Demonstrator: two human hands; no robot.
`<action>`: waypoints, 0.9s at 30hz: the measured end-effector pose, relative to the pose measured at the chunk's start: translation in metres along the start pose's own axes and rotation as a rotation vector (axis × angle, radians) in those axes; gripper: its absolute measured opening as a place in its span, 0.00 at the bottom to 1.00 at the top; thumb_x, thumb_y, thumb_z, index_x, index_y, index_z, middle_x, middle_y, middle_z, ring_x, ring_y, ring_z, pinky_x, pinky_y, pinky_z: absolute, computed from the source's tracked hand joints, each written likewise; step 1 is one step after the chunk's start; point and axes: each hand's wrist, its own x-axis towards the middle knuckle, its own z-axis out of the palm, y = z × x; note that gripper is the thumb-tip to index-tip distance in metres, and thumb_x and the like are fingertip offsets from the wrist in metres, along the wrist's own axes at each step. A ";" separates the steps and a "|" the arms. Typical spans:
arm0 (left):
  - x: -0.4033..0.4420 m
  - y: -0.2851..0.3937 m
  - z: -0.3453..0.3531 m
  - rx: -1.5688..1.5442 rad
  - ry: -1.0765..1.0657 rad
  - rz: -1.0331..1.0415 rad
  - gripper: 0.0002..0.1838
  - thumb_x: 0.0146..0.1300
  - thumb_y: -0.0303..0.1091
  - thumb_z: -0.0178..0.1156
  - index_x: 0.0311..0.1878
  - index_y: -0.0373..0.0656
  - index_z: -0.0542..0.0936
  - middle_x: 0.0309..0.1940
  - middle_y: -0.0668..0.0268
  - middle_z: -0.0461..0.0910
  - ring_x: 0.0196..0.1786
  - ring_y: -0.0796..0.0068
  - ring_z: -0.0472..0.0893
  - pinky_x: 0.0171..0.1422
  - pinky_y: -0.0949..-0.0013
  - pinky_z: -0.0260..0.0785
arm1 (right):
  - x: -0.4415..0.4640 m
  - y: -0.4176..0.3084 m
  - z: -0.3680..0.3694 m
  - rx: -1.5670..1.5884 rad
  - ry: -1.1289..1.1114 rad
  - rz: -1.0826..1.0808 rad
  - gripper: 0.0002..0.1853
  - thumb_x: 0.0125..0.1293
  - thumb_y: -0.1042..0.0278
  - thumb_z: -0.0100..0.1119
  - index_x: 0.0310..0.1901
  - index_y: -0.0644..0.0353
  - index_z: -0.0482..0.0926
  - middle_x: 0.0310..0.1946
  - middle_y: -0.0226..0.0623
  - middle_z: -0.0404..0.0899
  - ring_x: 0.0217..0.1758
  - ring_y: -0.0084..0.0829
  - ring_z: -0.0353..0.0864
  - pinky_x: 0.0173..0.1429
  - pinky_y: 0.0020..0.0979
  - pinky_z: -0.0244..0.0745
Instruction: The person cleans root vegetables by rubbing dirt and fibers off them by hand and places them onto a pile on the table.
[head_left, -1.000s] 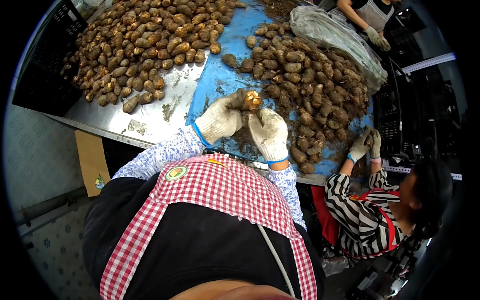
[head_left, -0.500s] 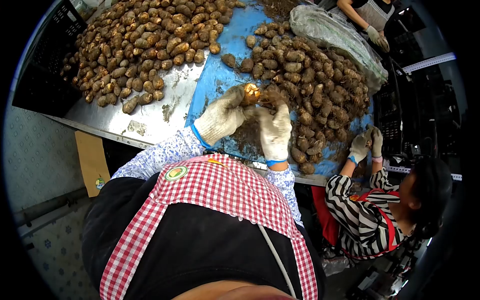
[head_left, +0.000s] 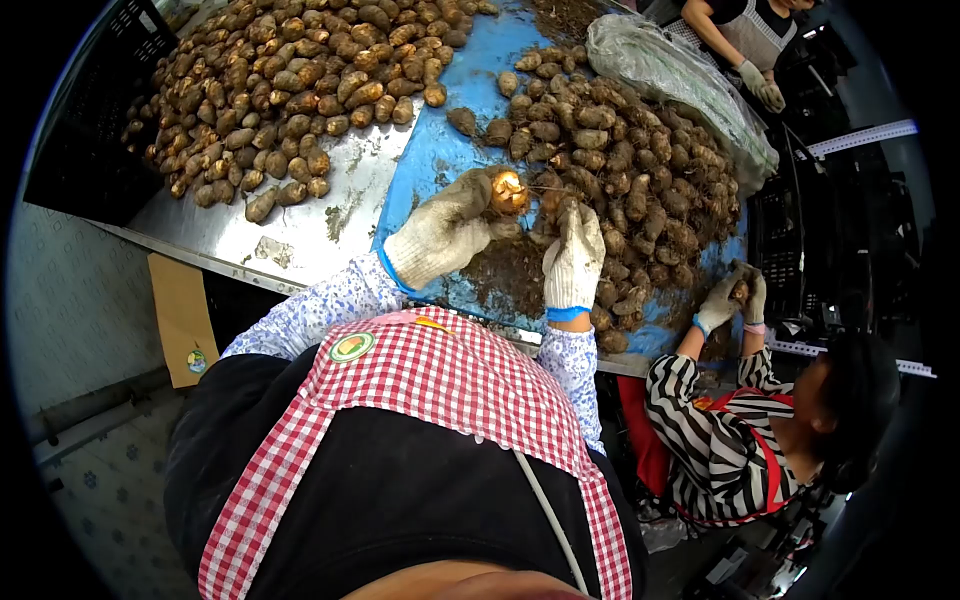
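In my gloved left hand (head_left: 440, 230) is a brown taro (head_left: 509, 193), its pale cut end facing up and out. My gloved right hand (head_left: 575, 262) is just to the right of it, fingers closed. A brown fibrous clump (head_left: 551, 208) shows at those fingertips; whether it is loose root, peel or part of the pile behind I cannot tell. Both hands hover over a blue sheet (head_left: 420, 180) scattered with dark soil. Right behind my right hand lies a heap of hairy, soil-covered taros (head_left: 640, 190).
Cleaner taros (head_left: 290, 85) are heaped at the left on the metal tabletop (head_left: 330, 215), beside a black crate (head_left: 100, 110). A clear plastic bag (head_left: 680, 75) borders the hairy heap. A co-worker in stripes (head_left: 720, 440) handles a taro at right; another person (head_left: 750, 50) stands at the far side.
My right hand has moved right and slightly down, away from the taro. The left hand still holds the taro, whose cut end is now more fully in view.
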 end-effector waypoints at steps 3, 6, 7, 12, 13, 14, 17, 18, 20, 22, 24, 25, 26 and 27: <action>0.001 0.006 0.006 -0.216 0.133 -0.133 0.13 0.73 0.25 0.47 0.59 0.36 0.70 0.59 0.55 0.68 0.68 0.59 0.68 0.70 0.54 0.68 | -0.003 0.013 -0.011 -0.358 -0.004 -0.286 0.20 0.70 0.69 0.57 0.61 0.66 0.72 0.55 0.40 0.78 0.52 0.27 0.79 0.49 0.31 0.78; 0.005 0.011 0.020 -0.466 0.206 -0.256 0.18 0.76 0.31 0.45 0.65 0.35 0.66 0.64 0.52 0.66 0.69 0.56 0.66 0.71 0.51 0.68 | -0.006 0.001 -0.004 -0.102 -0.038 -0.150 0.20 0.70 0.68 0.58 0.61 0.66 0.72 0.52 0.38 0.78 0.50 0.27 0.78 0.48 0.29 0.76; 0.006 0.011 0.022 -0.520 0.205 -0.262 0.20 0.76 0.32 0.44 0.67 0.35 0.64 0.65 0.51 0.65 0.69 0.55 0.66 0.71 0.50 0.68 | -0.006 -0.003 0.000 0.034 -0.058 -0.070 0.20 0.70 0.68 0.59 0.60 0.66 0.72 0.51 0.37 0.79 0.50 0.27 0.78 0.48 0.28 0.76; 0.006 0.008 0.016 -0.606 0.113 -0.265 0.22 0.75 0.31 0.46 0.69 0.36 0.62 0.64 0.51 0.66 0.67 0.57 0.69 0.70 0.53 0.67 | -0.005 0.004 0.007 -0.593 -0.044 -0.432 0.13 0.72 0.70 0.55 0.54 0.67 0.74 0.47 0.43 0.80 0.39 0.33 0.81 0.45 0.31 0.77; 0.005 0.006 0.011 -0.558 0.051 -0.232 0.22 0.75 0.30 0.47 0.69 0.36 0.62 0.64 0.51 0.67 0.67 0.58 0.70 0.70 0.54 0.67 | -0.006 0.007 0.008 -0.454 -0.088 -0.437 0.13 0.71 0.71 0.55 0.54 0.67 0.74 0.48 0.44 0.80 0.41 0.33 0.81 0.47 0.32 0.78; 0.004 0.011 0.012 -0.501 0.043 -0.226 0.22 0.74 0.29 0.47 0.69 0.36 0.62 0.63 0.51 0.68 0.66 0.58 0.70 0.70 0.54 0.66 | -0.007 0.013 0.009 -0.316 -0.130 -0.442 0.13 0.71 0.72 0.56 0.53 0.66 0.75 0.48 0.45 0.79 0.44 0.34 0.81 0.48 0.33 0.78; 0.004 0.019 0.018 -0.337 0.046 -0.218 0.23 0.73 0.28 0.48 0.69 0.36 0.62 0.62 0.52 0.70 0.65 0.59 0.71 0.71 0.55 0.65 | -0.009 0.012 0.016 -0.193 -0.231 -0.437 0.13 0.68 0.75 0.58 0.53 0.66 0.76 0.51 0.43 0.77 0.52 0.34 0.78 0.52 0.34 0.78; 0.006 0.017 0.018 -0.284 0.067 -0.220 0.23 0.73 0.28 0.48 0.69 0.37 0.62 0.61 0.53 0.71 0.64 0.60 0.72 0.71 0.55 0.65 | -0.010 0.006 0.019 -0.202 -0.259 -0.432 0.14 0.67 0.76 0.59 0.53 0.66 0.76 0.51 0.43 0.76 0.54 0.34 0.77 0.52 0.33 0.78; 0.006 0.015 0.020 -0.248 0.103 -0.222 0.24 0.72 0.27 0.49 0.70 0.37 0.62 0.61 0.54 0.71 0.63 0.62 0.73 0.71 0.58 0.65 | -0.017 -0.006 0.028 -0.113 -0.255 -0.380 0.14 0.65 0.80 0.61 0.52 0.66 0.76 0.48 0.39 0.76 0.53 0.32 0.77 0.53 0.32 0.77; 0.002 0.016 0.025 -0.278 0.132 -0.221 0.25 0.72 0.27 0.51 0.70 0.36 0.61 0.60 0.56 0.72 0.61 0.64 0.73 0.71 0.61 0.66 | -0.018 -0.013 0.030 -0.077 -0.297 -0.372 0.13 0.64 0.80 0.61 0.50 0.66 0.77 0.45 0.39 0.77 0.49 0.31 0.78 0.52 0.31 0.76; -0.001 0.010 0.019 -0.204 0.157 -0.243 0.25 0.72 0.27 0.50 0.70 0.36 0.61 0.60 0.56 0.72 0.61 0.65 0.74 0.71 0.62 0.67 | -0.014 -0.006 0.033 -0.154 -0.251 -0.408 0.10 0.63 0.79 0.62 0.46 0.65 0.78 0.39 0.37 0.79 0.42 0.29 0.78 0.48 0.29 0.75; -0.004 -0.002 0.005 -0.117 0.168 -0.265 0.24 0.73 0.28 0.48 0.70 0.36 0.60 0.60 0.56 0.71 0.61 0.64 0.74 0.71 0.61 0.67 | -0.020 -0.006 0.035 -0.225 -0.188 -0.439 0.07 0.63 0.77 0.63 0.42 0.66 0.78 0.36 0.40 0.79 0.40 0.34 0.79 0.46 0.32 0.75; -0.005 -0.003 0.002 0.014 0.157 -0.268 0.23 0.74 0.28 0.46 0.70 0.35 0.61 0.60 0.55 0.71 0.61 0.63 0.74 0.71 0.59 0.67 | -0.014 0.001 0.029 -0.547 -0.171 -0.650 0.07 0.63 0.75 0.62 0.41 0.66 0.78 0.37 0.43 0.79 0.40 0.38 0.80 0.46 0.34 0.75; -0.005 -0.003 0.000 0.145 0.146 -0.272 0.22 0.75 0.29 0.44 0.70 0.35 0.61 0.60 0.55 0.71 0.61 0.62 0.73 0.72 0.57 0.67 | -0.009 0.005 0.025 -0.680 -0.167 -0.671 0.07 0.64 0.73 0.62 0.41 0.67 0.78 0.37 0.45 0.79 0.41 0.41 0.80 0.46 0.36 0.75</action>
